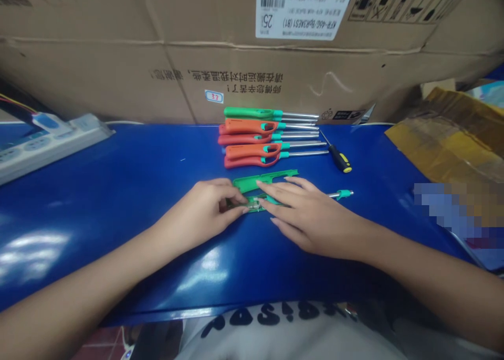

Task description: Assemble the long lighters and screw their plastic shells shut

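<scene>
An opened green gas lighter (pixel 255 204) lies on the blue table, its inner parts showing. My left hand (pixel 207 205) has its thumb and fingers closed about the handle's left end, partly hiding it. Across the lighter's middle rests my right hand (pixel 309 213), fingers stretched out and a little apart. Beyond the right hand the metal tube (pixel 334 195) comes out, with a teal piece (pixel 345 193) near its tip. The loose green shell half (pixel 246 183) lies just behind the lighter, under the reach of the right fingertips.
Several orange, red and green lighters (pixel 252 150) lie stacked behind my hands. To their right is a black and yellow screwdriver (pixel 339 159). A large cardboard box (pixel 118 76) walls off the back. A power strip (pixel 59 142) lies left; a taped carton (pixel 444 134) stands right.
</scene>
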Demonstrator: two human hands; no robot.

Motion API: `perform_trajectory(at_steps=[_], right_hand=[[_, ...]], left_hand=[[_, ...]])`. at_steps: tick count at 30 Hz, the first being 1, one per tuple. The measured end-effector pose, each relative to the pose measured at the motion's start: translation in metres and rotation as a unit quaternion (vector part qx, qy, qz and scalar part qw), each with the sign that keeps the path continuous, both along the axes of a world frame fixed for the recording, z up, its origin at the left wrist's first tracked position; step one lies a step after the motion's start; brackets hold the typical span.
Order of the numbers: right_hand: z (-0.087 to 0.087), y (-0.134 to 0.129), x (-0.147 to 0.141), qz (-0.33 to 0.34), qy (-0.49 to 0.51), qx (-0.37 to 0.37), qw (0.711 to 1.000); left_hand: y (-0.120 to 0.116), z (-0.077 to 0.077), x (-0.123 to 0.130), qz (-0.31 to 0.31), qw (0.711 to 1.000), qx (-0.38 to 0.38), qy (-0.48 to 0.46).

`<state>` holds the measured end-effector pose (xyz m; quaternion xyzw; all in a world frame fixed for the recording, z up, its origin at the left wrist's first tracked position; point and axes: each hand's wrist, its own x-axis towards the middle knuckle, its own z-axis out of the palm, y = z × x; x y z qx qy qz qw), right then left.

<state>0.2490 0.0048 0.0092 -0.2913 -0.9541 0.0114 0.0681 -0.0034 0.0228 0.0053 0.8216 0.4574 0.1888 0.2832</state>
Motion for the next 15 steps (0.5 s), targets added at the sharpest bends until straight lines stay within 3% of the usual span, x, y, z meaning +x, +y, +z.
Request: perform_trajectory(at_steps=[4,11,15], right_hand=[[-0.0020,0.0003,0.0004,0.013,-0.001,-0.034,0.999],[-0.0033,-0.0026,0.0050,-0.022,0.001,-0.133,0.991],[-0.0026,0.0001,0.0065,-0.025,0.042,-0.116,0.992]], left_hand=[[0.0001,0.0001,0.0008,0.001,1.000,-0.001,-0.002],[0.0011,0.0019,0.0009,-0.005,1.000,-0.002,0.000],[0.0010,0.0016,-0.0004,-0.011,1.000,0.007,0.002]])
